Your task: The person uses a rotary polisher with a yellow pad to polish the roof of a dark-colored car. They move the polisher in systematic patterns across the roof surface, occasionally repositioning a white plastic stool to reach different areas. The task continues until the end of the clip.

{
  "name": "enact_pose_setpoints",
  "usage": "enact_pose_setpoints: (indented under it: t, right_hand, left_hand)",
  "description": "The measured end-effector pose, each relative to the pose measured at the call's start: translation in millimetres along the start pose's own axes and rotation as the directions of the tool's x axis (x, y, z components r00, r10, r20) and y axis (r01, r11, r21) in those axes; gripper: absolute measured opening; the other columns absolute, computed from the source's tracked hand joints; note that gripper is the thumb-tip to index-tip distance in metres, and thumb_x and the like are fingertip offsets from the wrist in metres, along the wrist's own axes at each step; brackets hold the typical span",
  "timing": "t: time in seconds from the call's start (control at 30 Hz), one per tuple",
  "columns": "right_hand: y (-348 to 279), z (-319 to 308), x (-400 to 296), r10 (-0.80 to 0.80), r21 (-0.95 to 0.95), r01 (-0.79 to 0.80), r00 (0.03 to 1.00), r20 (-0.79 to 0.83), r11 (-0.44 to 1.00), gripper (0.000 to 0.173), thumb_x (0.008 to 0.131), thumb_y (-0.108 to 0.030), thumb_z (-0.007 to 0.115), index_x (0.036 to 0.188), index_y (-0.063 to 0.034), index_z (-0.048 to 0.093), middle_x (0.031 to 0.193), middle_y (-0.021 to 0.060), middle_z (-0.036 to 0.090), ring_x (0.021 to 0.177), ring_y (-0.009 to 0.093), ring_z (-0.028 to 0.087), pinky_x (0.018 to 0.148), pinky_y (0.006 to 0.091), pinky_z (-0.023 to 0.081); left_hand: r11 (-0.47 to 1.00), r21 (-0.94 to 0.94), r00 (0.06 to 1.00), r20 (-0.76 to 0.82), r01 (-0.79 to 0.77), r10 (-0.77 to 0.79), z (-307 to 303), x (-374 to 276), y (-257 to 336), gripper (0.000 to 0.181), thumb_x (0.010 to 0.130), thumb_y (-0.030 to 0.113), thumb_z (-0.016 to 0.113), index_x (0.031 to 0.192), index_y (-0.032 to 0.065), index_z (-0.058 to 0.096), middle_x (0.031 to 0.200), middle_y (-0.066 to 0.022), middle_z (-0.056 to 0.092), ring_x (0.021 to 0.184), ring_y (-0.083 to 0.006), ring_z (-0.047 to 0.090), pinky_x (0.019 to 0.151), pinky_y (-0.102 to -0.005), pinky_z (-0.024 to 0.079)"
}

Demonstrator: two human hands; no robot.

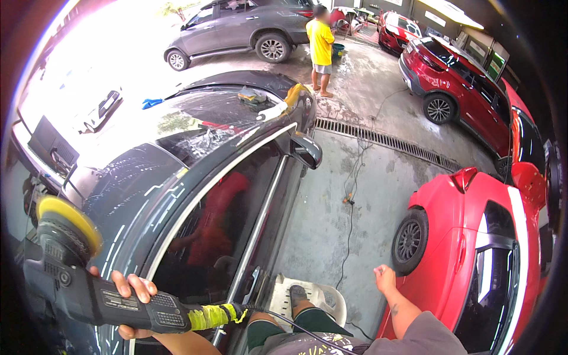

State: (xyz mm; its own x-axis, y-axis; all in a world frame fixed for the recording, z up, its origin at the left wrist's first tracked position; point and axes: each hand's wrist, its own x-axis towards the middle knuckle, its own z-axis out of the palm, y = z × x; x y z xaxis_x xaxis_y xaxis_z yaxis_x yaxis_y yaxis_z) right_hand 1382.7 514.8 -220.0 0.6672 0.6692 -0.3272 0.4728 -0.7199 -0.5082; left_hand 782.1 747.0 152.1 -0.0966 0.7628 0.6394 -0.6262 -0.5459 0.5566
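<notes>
My left hand (135, 288) grips the black body of a car polisher (111, 301) over the dark car's roof (128, 195). The polisher's yellow pad (71, 222) is tilted on edge at the left; whether it touches the roof I cannot tell. Yellow-green tape (211, 316) wraps the tool's cord end, and its black cord (288, 320) runs across my shirt. Out to the right, my right hand (385, 278) has its fingers curled, with nothing seen in it, near the red car (439, 248). My foot (298, 293) rests on a white plastic chair (326, 297).
A side mirror (306, 150) juts from the dark car. A white bottle (271, 112) and a yellow cloth (293, 95) lie near its windshield. A cable (350, 235) crosses the floor past a drain grate (377, 141). A person in a yellow shirt (320, 42) stands beyond, among parked cars.
</notes>
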Motion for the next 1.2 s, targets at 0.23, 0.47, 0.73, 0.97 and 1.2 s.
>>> enact_pose_setpoints:
  t: [0.23, 0.47, 0.73, 0.97, 1.2]
  right_hand:
    - [-241, -73, -3, -0.237, -0.276, 0.261, 0.964, 0.118, 0.925, 0.037, 0.1, -0.046, 0.077, 0.103, -0.0095, 0.076, 0.093, 0.0187, 0.079, 0.092, 0.039, 0.074, 0.084, 0.0502, 0.056]
    - [-381, -61, -88, -0.804, 0.678, 0.452, 0.448, 0.39, 0.58, 0.059, 0.1, -0.043, 0.076, 0.142, -0.0037, 0.063, 0.117, 0.0099, 0.072, 0.122, 0.024, 0.068, 0.109, 0.044, 0.049]
    - [-484, -66, -225, -0.915, 0.573, 0.746, 0.12, 0.384, 0.338, 0.089, 0.099, -0.001, 0.072, 0.172, -0.0019, 0.021, 0.132, 0.0221, 0.068, 0.112, 0.031, 0.073, 0.1, 0.0396, 0.055]
    - [-573, -70, -261, -0.949, 0.417, 0.903, -0.212, 0.232, -0.099, 0.082, 0.097, 0.002, 0.069, 0.169, 0.0002, 0.029, 0.144, 0.0302, 0.065, 0.133, 0.047, 0.067, 0.11, 0.0466, 0.053]
    - [-644, -49, -316, -0.94, 0.392, 0.919, -0.181, 0.291, -0.055, 0.081, 0.101, -0.008, 0.071, 0.171, -0.0165, 0.031, 0.138, 0.0345, 0.067, 0.12, 0.059, 0.067, 0.097, 0.0591, 0.057]
  left_hand:
    - [1.0, 0.006, 0.99, -0.141, 0.028, -0.027, 31, 13, 53, 0.112, 0.089, 0.028, 0.087, 0.175, 0.0101, 0.017, 0.118, -0.0119, 0.052, 0.099, -0.0274, 0.065, 0.094, -0.0473, 0.059]
    - [0.956, 0.03, 0.912, -0.31, 0.293, -0.27, 46, 14, 17, 0.063, 0.085, 0.023, 0.079, 0.138, -0.0051, 0.061, 0.111, -0.0196, 0.076, 0.107, -0.0317, 0.076, 0.094, -0.0455, 0.063]
    - [0.989, 0.045, 0.826, -0.555, 0.142, -0.093, 41, 23, 2, 0.05, 0.092, 0.011, 0.079, 0.134, 0.0062, 0.053, 0.107, -0.0124, 0.068, 0.089, -0.0232, 0.075, 0.076, -0.0411, 0.066]
    - [0.992, 0.083, 0.726, -0.688, 0.094, -0.012, 2, 54, 34, 0.061, 0.089, 0.006, 0.083, 0.139, 0.0084, 0.05, 0.118, -0.0066, 0.062, 0.103, -0.0184, 0.066, 0.087, -0.0381, 0.06]
    - [0.996, 0.081, 0.686, -0.727, 0.046, 0.027, -70, 81, 67, 0.033, 0.089, 0.007, 0.083, 0.113, 0.0091, 0.061, 0.096, -0.0024, 0.065, 0.078, -0.0161, 0.069, 0.069, -0.0363, 0.061]
